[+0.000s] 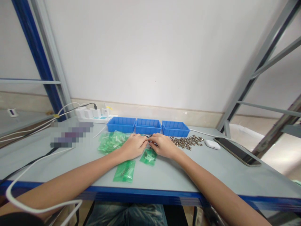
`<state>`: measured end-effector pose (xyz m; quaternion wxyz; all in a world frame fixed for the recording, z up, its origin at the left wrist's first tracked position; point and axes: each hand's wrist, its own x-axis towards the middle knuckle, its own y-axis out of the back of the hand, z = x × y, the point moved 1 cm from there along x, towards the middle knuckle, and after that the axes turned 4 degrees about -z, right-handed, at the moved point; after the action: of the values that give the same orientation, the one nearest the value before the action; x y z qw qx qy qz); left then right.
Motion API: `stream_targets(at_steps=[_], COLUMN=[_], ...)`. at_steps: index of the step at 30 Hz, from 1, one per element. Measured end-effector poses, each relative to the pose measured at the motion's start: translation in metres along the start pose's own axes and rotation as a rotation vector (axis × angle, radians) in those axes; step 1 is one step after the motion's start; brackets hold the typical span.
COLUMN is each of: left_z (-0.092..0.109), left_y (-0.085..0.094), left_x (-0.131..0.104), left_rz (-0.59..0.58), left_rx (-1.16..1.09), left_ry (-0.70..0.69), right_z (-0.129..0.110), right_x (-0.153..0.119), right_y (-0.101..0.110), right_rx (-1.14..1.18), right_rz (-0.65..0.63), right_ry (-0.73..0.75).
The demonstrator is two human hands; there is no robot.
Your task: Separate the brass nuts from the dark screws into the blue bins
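My left hand and my right hand meet at the middle of the table, their fingertips pinched close together. Whatever is between the fingers is too small and covered to make out; a bit of something dark shows just behind them. Right below the fingertips is a small green plastic bag with thin metal screws inside, its upper end partly hidden by my right hand. Another green bag with screws lies flat nearer me, below my left wrist. A heap of green bags lies to the left of my left hand.
Three blue bins stand along the wall. Right of my hands lie many small metal parts, a white earphone case and a phone. A power strip and cables occupy the left.
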<state>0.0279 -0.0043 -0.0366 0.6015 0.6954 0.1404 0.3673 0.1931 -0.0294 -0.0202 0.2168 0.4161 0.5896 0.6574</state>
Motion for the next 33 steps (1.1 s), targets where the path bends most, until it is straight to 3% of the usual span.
stream_targets(at_steps=[28,33], left_z=[-0.0006,-0.0005], left_y=[0.0008,0.0], left_x=[0.0012,0.001], left_rz=[0.002,0.006], left_rx=[0.012,-0.011], left_ry=[0.022,0.016], right_z=[0.0007,-0.0019], right_x=[0.0008,0.0006], right_y=[0.0025,0.0036], right_rx=[-0.146,-0.102], right_rz=[-0.022,-0.029], right_ry=[-0.237,-0.199])
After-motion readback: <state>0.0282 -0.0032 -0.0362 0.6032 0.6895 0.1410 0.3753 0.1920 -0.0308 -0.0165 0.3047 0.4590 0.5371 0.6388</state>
